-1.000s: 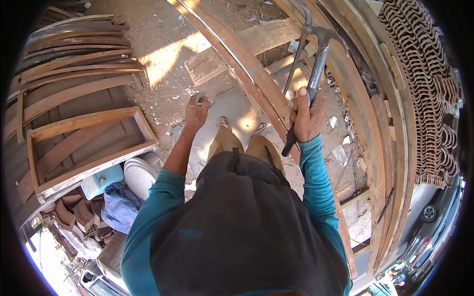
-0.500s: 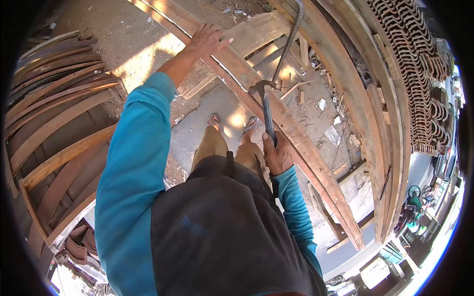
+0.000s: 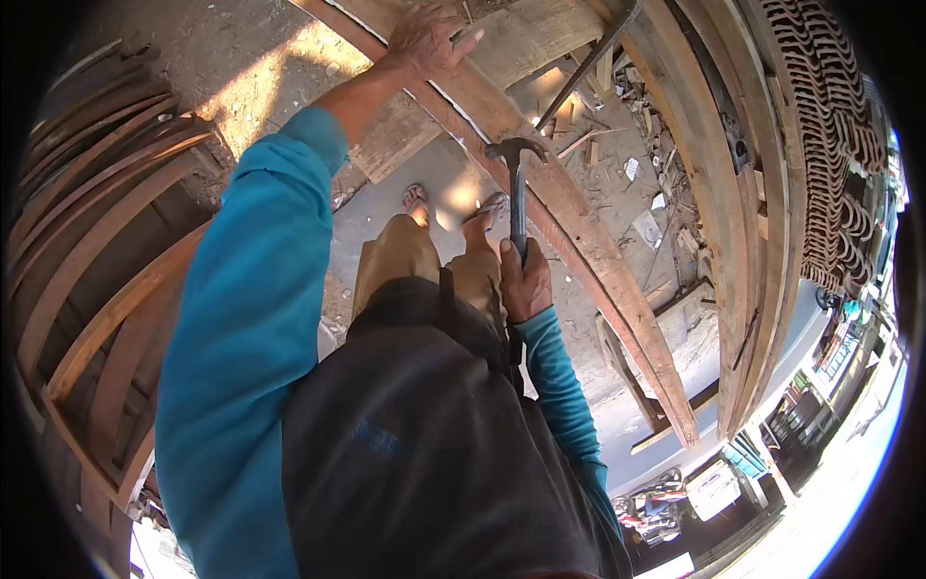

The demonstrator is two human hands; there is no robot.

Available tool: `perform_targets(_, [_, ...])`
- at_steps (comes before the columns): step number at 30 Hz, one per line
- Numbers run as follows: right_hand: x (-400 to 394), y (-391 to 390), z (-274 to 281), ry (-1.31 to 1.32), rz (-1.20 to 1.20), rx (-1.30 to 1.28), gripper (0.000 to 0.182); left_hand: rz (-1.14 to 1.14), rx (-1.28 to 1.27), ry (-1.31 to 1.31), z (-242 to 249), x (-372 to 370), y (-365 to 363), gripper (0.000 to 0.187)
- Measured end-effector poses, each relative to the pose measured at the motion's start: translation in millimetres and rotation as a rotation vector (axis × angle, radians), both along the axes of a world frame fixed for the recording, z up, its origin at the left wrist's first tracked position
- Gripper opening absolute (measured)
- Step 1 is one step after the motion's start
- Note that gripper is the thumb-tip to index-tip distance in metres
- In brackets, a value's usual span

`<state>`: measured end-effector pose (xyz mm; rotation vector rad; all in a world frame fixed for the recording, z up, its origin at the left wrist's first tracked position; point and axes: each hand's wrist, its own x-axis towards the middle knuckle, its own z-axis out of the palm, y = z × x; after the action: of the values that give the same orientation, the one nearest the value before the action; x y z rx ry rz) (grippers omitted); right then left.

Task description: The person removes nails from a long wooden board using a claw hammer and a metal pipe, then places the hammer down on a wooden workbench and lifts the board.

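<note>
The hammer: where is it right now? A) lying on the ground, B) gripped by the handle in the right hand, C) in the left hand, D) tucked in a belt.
B: the right hand grips the hammer by its handle, head up; the left hand rests on the long wooden plank.

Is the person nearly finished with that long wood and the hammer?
Hard to say. In hand: the right hand grips the hammer, its head beside the long plank, while the left hand rests on the plank's far end. No nail shows, so nothing looks finished. More planks lie stacked alongside.
</note>
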<state>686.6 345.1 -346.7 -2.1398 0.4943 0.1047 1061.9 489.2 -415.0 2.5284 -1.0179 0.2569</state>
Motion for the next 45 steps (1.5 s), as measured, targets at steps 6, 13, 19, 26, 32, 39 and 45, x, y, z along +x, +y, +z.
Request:
perform_targets(6, [78,-2,162,-0.112,-0.360,0.338,0.044,0.015,-0.057,-0.028,-11,5,-5,0.040])
perform_targets(13, [108,-7,165,-0.735,-0.472,0.246,0.061,-0.015,-0.145,-0.020,-17,8,-6,0.041])
perform_targets(19, [47,-4,52,0.178,-0.131,0.140,0.043,0.106,-0.117,-0.048,-25,4,-13,0.041])
perform_targets(26, [128,-40,249,-0.774,-0.621,0.287,0.064,-0.009,-0.159,0.003,-16,6,-5,0.039])
perform_targets(32, [55,-2,91,-0.127,-0.205,0.058,0.049,0.029,-0.090,0.110,-11,8,-2,0.037])
perform_targets(39, [86,-14,163,0.136,-0.413,0.428,0.043,0.019,-0.069,0.081,-19,-1,0,0.040])
perform_targets(45, [146,-50,266,-0.891,-0.623,0.029,0.067,0.006,-0.071,0.066,-16,6,1,0.042])
